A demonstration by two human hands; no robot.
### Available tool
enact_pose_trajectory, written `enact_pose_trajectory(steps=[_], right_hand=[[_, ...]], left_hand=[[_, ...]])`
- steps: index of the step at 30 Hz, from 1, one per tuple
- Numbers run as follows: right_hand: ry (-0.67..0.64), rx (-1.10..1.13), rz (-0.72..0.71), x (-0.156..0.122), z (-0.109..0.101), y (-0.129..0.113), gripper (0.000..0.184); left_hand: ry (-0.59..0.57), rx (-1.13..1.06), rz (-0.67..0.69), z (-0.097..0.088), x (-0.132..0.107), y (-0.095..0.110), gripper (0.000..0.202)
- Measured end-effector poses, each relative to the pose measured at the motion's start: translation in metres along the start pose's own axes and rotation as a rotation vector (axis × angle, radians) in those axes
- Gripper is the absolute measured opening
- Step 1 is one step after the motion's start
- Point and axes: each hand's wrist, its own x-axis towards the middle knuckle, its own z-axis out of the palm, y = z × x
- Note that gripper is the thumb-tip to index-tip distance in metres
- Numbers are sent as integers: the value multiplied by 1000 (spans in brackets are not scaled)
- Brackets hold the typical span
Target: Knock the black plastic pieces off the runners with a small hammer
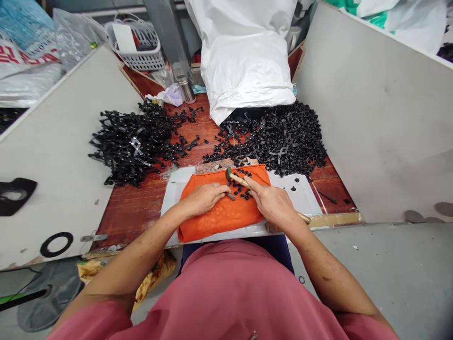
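My right hand (271, 200) is closed round the wooden handle of a hammer (239, 180). Its dark green head is over the orange cloth (208, 219), near my left fingertips. My left hand (207, 197) is closed, pinching a small black plastic strip (230, 196) against the cloth. Several round black plastic pieces (242, 194) lie loose on the cloth between my hands. Under the cloth is a white sheet (300, 196) on the table. Whether the hammer head touches anything, I cannot tell.
A heap of black branched parts (132, 141) lies at the left, and one of small black pieces (286, 137) at the right. Behind stand a white sack (247, 61), a steel flask (184, 87) and a plastic basket (143, 59). Grey panels (382, 108) flank the table.
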Motion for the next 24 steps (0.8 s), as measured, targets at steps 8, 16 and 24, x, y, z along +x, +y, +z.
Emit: enact_pose_trajectory(steps=[8, 16, 24], right_hand=[[106, 265, 136, -39, 6, 24, 54], [83, 323, 255, -77, 32, 38, 51], [107, 302, 245, -79, 32, 37, 51]], left_hand=[[285, 3, -218, 5, -7, 13, 26], [193, 207, -327, 26, 2, 24, 34], [124, 334, -355, 26, 6, 30, 39]])
